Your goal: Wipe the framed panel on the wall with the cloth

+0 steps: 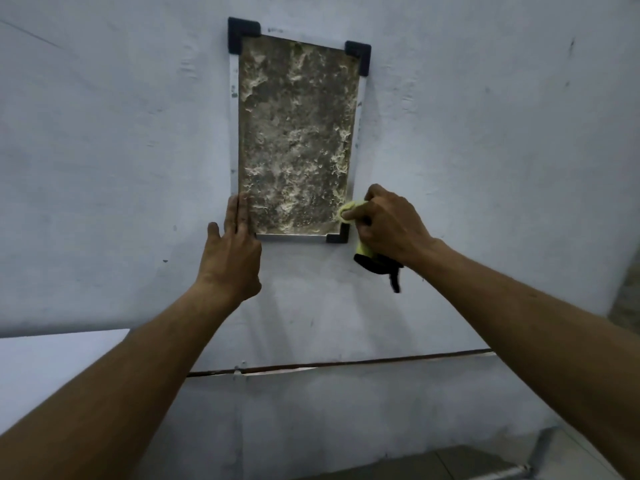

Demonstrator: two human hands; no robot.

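Note:
A tall framed panel (294,133) hangs on the pale wall, its surface mottled grey and cream, with a silver frame and black corner caps. My left hand (230,251) lies flat with fingers straight against the panel's lower left corner and frame edge. My right hand (388,225) grips a yellow-green cloth (348,211) with a black edge hanging below the fist. The cloth presses on the panel's lower right corner, beside the black corner cap (339,235).
A thin dark cable or pipe (346,362) runs across the wall below the panel. A white flat surface (52,362) juts in at lower left. Floor and a pale pipe (540,452) show at the bottom right.

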